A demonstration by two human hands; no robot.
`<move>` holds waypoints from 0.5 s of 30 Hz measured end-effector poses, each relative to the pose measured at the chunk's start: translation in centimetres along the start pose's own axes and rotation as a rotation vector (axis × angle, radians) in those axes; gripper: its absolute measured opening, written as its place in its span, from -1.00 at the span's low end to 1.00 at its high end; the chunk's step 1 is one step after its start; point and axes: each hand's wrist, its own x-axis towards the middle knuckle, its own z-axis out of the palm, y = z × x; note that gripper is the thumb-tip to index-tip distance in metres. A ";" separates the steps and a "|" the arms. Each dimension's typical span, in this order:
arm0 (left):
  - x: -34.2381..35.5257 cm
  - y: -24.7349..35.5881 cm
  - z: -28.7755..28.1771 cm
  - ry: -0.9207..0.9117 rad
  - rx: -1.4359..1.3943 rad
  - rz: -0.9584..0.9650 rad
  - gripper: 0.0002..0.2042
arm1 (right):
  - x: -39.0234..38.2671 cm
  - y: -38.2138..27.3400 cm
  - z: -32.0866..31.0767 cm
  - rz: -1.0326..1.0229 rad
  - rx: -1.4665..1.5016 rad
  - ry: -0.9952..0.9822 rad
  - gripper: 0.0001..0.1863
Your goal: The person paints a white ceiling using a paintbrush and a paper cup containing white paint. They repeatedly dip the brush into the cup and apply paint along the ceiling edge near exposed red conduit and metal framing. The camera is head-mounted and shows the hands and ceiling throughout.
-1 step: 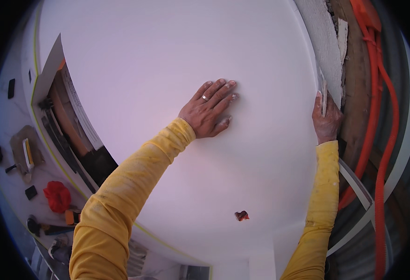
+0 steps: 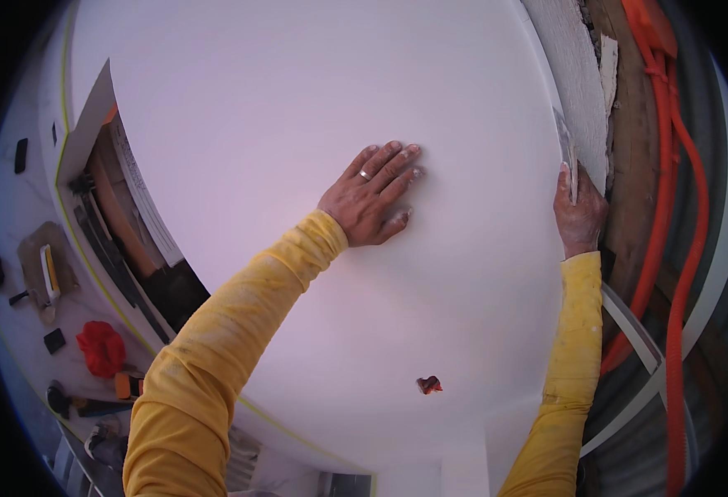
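Observation:
My left hand (image 2: pixel 370 195) lies flat on the large white board (image 2: pixel 339 99), fingers slightly apart, with a ring on one finger and white dust on the fingertips. At the board's right edge my right hand (image 2: pixel 579 211) is closed around a thin, pale, flat tool (image 2: pixel 574 178), which lies along that edge beside a rough, torn white strip (image 2: pixel 583 74). I cannot make out the tool's exact kind. A small ragged hole (image 2: pixel 429 384) shows in the board below my left hand.
Red corrugated conduits (image 2: pixel 687 207) run over wood and grey corrugated material at right, with pale strips (image 2: pixel 712 298). At left are an opening (image 2: pixel 132 232) in the board and a marbled surface (image 2: pixel 24 190) holding several tools and a red crumpled item (image 2: pixel 101 348).

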 end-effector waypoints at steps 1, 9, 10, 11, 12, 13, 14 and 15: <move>-0.1 0.1 0.0 0.005 -0.010 0.000 -0.44 | 0.0 -0.3 -0.1 0.003 0.015 -0.053 -0.78; 0.3 -0.3 0.1 0.038 -0.004 0.013 -0.44 | 1.6 -1.0 -0.1 -0.048 -0.084 -0.073 -0.77; 0.3 -0.5 0.0 0.045 -0.001 0.019 -0.44 | 1.9 -0.9 0.0 -0.036 -0.093 -0.087 -0.76; 0.3 -0.5 0.0 0.042 0.001 0.023 -0.44 | 2.0 -1.0 0.0 -0.026 -0.079 -0.064 -0.76; 0.3 -0.5 0.0 0.043 0.002 0.027 -0.44 | 2.1 -1.0 0.1 -0.016 -0.065 -0.042 -0.76; 0.4 -0.5 0.0 0.034 0.006 0.026 -0.44 | 2.2 -1.0 0.2 0.008 -0.048 -0.032 -0.76; 0.4 -0.5 0.0 0.044 -0.004 0.025 -0.44 | 2.3 -1.1 0.3 -0.026 -0.070 -0.045 -0.76; 0.4 -0.5 -0.1 0.043 -0.007 0.021 -0.43 | 2.4 -1.2 0.4 -0.042 -0.086 -0.065 -0.76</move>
